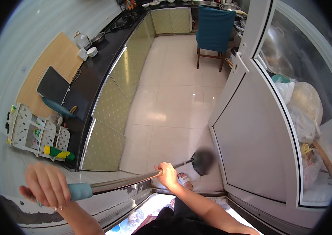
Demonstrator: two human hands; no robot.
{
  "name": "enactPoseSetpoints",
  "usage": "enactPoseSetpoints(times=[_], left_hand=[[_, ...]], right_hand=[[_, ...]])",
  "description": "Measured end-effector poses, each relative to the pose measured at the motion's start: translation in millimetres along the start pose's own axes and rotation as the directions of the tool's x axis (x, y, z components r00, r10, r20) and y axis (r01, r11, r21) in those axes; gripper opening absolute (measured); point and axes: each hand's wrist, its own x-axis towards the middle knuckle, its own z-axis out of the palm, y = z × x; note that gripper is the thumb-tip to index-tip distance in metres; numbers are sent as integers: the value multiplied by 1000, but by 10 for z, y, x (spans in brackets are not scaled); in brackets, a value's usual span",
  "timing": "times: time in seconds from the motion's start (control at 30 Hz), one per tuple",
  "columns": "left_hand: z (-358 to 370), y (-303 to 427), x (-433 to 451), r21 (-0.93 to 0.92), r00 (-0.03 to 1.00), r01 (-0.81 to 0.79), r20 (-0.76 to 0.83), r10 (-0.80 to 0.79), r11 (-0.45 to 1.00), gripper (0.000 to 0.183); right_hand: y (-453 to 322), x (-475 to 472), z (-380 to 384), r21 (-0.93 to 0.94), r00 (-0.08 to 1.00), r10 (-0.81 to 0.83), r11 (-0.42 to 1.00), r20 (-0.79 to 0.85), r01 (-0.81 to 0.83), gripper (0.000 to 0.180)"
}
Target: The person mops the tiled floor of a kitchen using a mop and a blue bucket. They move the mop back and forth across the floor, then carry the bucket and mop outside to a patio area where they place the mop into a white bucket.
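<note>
My left hand (46, 185) is closed around the light blue grip (80, 191) of a long-handled floor mop. Farther along the metal handle (124, 180), my right hand (166, 173) holds the pole near its middle. At the far end, a dark, blurred mop head (203, 161) rests on the pale tiled floor (171, 105), close to the foot of the white door. Its exact shape cannot be told. A foot in a white sandal (184, 178) stands just beside it at the doorway.
Patterned cabinets (111, 113) under a black counter (92, 69) line the left. A chair with a blue cover (215, 28) stands farther back. The white door (251, 132) is on the right, with plastic bags (304, 108) behind its glass. A raised threshold (195, 194) lies by the feet.
</note>
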Motion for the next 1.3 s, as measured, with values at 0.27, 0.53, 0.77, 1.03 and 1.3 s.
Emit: enactPoseSetpoints(times=[0.27, 0.53, 0.77, 1.03, 1.3], left_hand=[[5, -191, -319, 409, 803, -103, -503, 318, 907, 32], [-222, -687, -578, 724, 626, 169, -603, 494, 669, 35], [-543, -1382, -757, 721, 399, 422, -692, 602, 549, 33], [-604, -1490, -901, 656, 441, 646, -737, 512, 389, 22], [-232, -1241, -593, 690, 532, 631, -718, 449, 355, 19]], right_hand=[[68, 882, 496, 168, 977, -174, 974, 123, 153, 19], [71, 1855, 1422, 234, 940, -250, 952, 232, 196, 18], [137, 2479, 2437, 383, 972, -137, 922, 189, 55, 20], [223, 2541, 3137, 457, 886, -364, 865, 286, 208, 17], [43, 2228, 2740, 515, 746, -465, 836, 476, 192, 22]])
